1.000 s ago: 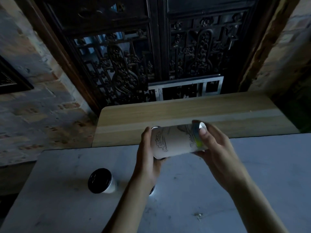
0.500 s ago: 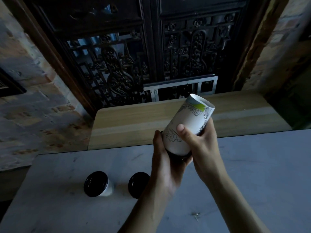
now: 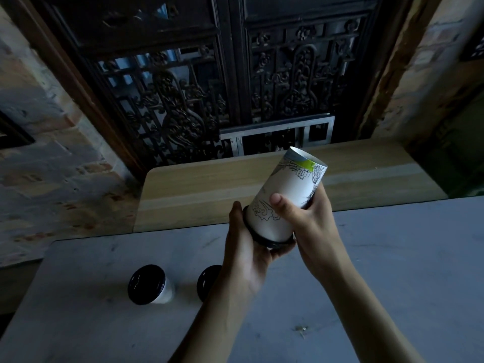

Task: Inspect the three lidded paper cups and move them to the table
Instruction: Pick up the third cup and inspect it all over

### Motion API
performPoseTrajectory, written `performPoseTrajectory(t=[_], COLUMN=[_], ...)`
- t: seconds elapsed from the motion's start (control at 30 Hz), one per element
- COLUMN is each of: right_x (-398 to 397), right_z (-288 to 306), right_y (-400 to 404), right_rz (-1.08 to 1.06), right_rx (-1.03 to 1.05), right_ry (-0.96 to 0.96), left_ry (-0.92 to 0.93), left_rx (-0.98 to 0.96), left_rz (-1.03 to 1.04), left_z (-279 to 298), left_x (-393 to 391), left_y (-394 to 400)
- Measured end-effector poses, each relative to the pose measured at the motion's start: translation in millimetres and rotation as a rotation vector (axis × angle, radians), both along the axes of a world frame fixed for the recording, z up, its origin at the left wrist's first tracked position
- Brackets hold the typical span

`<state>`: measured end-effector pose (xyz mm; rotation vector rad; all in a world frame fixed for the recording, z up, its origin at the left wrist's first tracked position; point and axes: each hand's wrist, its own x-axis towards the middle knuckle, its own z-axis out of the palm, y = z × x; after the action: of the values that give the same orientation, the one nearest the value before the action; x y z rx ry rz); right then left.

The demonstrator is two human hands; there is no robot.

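Dim room; carved dark wooden lattice doors [image 3: 235, 87] at the back, brick walls either side. A pale wooden bench top [image 3: 196, 195] lies beyond a grey stone-like table [image 3: 392, 258], on which the work is done.

One lidded paper cup [image 3: 285, 197], white with line drawings and a green patch, is held above the table, upside down and tilted, base up and away, black lid [image 3: 267, 239] lowest. Two more cups are set upright on the table at lower left: one [image 3: 150, 284] fully seen, the other [image 3: 208, 281] partly hidden behind the left forearm, just beside the first.

Risks, as judged: with the lid downward, any contents would be borne by the lid seal alone; a loose fit could let it pop or leak. Whether the cup is full cannot be told. A hard squeeze could buckle the paper wall. The left forearm hangs near the standing cups, which could be knocked when the cup is lowered.

Pose: the left hand [image 3: 248, 247] is cupped under the lid, palm up, thumb along its rim. The right hand [image 3: 311, 221] is closed around the cup's lower wall, thumb pressed across the front. Both wrists are bent inward.
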<state>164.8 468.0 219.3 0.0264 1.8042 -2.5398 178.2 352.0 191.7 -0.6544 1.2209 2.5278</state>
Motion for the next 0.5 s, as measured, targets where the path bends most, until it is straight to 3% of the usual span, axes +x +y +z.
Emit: performPoseTrajectory(t=[0.5], right_x=[-2.2], right_z=[-7.6], right_y=[2.4], right_rz=[-0.011], right_rx=[-0.027], right_ry=[-0.002], left_ry=[0.105], left_rx=[-0.058], left_rz=[0.069], left_z=[-5.4], left_x=[4.3], left_y=[7.4])
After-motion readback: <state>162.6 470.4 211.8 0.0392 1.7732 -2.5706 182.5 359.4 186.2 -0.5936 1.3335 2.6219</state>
